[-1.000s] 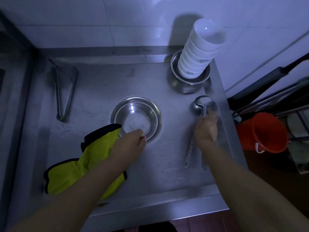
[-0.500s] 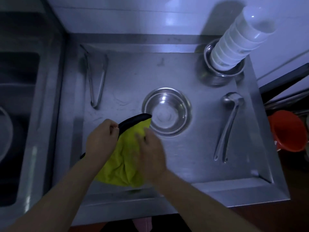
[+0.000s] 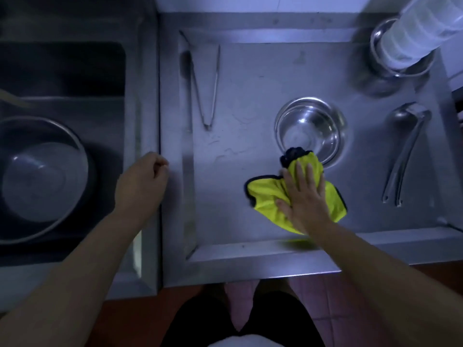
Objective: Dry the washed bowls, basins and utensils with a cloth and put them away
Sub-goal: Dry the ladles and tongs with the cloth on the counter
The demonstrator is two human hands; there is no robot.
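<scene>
Pressing flat, fingers spread, right hand pins yellow cloth beside steel bowl; cloth should be bunched first. Left hand loosely curled, empty.

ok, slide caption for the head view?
Right hand flat on yellow black-edged cloth beside small steel bowl; left hand empty.

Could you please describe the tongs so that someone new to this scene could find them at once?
Start at the steel counter right of the sink. Along its left edge, far from the steel bowl and yellow cloth, lie the tongs. They are the only V-shaped tool, two thin arms joined at the near end; the ladles at the right have round cups.
</scene>
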